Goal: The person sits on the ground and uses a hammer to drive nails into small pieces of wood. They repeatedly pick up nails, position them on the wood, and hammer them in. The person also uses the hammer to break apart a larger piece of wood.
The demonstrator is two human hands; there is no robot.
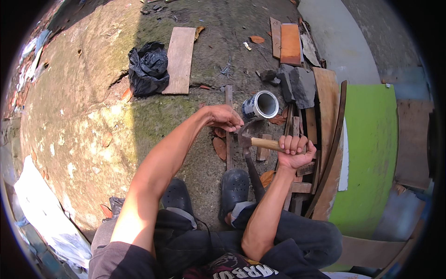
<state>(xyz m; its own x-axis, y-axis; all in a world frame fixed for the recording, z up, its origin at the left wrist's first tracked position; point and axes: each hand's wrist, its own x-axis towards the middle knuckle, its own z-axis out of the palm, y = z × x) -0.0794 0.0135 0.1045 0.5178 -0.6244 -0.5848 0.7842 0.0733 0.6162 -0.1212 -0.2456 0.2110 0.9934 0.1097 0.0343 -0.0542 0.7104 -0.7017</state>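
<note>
My right hand (pixel 296 151) is wrapped round the wooden handle of a claw hammer (pixel 267 143). The hammer's dark metal head points left, close to the fingertips of my left hand (pixel 225 117). Those left fingers are pinched together; what is between them, if anything, is too small to make out. Beneath the left hand a narrow wooden strip (pixel 229 156) lies lengthwise on the ground. A dark long bar (pixel 254 174) slants below the hammer head, beside my right shoe. Just beyond the hammer an open metal can (pixel 251 107) lies tilted.
A crumpled black plastic bag (pixel 147 69) lies against a flat board (pixel 180 60) at the far left. Grey stone pieces (pixel 299 83), wood scraps (pixel 264 148) and a green panel (pixel 367 158) line the right side. Small nails (pixel 226 70) are scattered farther off.
</note>
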